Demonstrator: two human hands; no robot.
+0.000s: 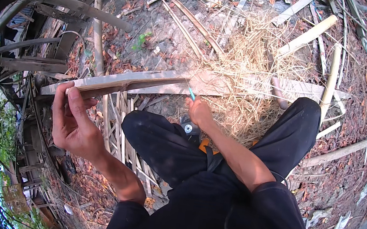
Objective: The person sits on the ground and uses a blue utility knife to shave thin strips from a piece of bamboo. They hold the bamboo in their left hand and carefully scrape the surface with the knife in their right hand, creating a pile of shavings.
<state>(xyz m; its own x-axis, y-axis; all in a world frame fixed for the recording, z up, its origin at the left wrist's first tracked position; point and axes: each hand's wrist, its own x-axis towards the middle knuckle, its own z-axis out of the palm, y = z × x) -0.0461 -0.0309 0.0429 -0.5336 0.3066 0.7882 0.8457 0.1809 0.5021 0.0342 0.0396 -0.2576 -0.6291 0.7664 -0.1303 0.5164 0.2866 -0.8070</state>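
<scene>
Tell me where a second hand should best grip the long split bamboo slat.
Probably the bare stretch of the bamboo slat between the two hands, coming from above. The left hand already wraps its near end, and the right hand holds a small blue-tipped tool against the middle. The slat is flat, thin and roughly level, so fingers can close over its edges there.

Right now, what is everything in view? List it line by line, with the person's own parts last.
Long bamboo slat: one, grey-tan, held across the knees.
Small tool: one, teal tip, in the right hand, at the slat.
Dry shavings: one heap, straw-coloured, beyond the slat.
Bamboo strips: many, pale, on ground under left knee.
Bamboo poles: several, pale, scattered upper right.
Trousers: black.
Left hand: grips slat's left end.
Right hand: grips the tool.
</scene>
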